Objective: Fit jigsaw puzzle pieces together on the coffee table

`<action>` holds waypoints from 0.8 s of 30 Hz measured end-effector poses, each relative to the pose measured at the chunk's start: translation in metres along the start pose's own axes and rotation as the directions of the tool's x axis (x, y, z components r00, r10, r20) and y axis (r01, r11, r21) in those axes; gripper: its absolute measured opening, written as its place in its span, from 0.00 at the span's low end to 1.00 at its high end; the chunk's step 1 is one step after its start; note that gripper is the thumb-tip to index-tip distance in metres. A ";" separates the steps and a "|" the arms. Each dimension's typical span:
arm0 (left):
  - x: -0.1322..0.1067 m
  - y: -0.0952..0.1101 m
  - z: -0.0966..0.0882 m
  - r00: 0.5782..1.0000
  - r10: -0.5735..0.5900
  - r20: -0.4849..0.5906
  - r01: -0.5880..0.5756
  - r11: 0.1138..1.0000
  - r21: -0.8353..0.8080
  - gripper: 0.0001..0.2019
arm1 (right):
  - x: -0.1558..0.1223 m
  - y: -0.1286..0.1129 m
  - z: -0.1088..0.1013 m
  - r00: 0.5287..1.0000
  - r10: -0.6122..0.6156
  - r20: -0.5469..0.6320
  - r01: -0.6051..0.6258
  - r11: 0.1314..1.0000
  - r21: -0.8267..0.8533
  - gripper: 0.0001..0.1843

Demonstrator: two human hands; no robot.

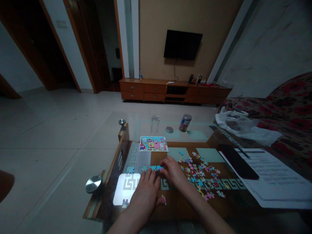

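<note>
My left hand (147, 188) rests low over the glass table with its fingers stretched out. Its fingertips reach the lower edge of a short strip of blue jigsaw puzzle pieces (156, 167). From the right, my right hand (172, 169) bends its fingers in a pinch at the strip's right end, on a puzzle piece mostly hidden by the fingers. Close to my left thumb lies a pinkish piece (163, 199). Left of the strip are further small pieces (131, 170). Beyond it stands out a colourful cartoon picture card (153, 144).
Many loose puzzle pieces (201, 172) spread to the right of my right hand. Farther back are a clear cup (155, 124), a metal lid (169, 129) and a printed can (185, 123). A black phone (239, 162) lies on paper sheets (280, 178) at the right.
</note>
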State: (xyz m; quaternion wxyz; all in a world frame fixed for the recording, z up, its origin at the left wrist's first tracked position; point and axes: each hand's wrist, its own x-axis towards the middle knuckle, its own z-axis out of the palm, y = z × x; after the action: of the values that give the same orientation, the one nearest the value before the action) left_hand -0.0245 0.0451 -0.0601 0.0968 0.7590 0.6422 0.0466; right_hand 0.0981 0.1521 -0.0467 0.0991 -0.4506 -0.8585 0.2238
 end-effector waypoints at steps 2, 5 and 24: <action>0.000 0.000 0.000 1.000 -0.001 -0.003 0.001 1.000 0.004 0.32 | 0.000 -0.001 0.000 1.000 0.004 -0.001 -0.004 1.000 0.000 0.07; 0.000 0.001 0.001 1.000 0.000 -0.014 0.001 1.000 0.009 0.33 | 0.000 -0.002 -0.001 1.000 -0.006 0.003 0.006 1.000 0.006 0.08; -0.002 -0.001 0.002 1.000 -0.003 -0.012 0.003 1.000 -0.003 0.31 | 0.009 0.002 0.008 0.999 0.001 -0.046 0.003 0.996 0.087 0.09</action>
State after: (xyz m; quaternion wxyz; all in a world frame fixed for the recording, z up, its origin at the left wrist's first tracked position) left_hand -0.0257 0.0431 -0.0626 0.0944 0.7577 0.6437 0.0521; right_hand 0.0917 0.1578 -0.0549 0.1387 -0.4505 -0.8456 0.2504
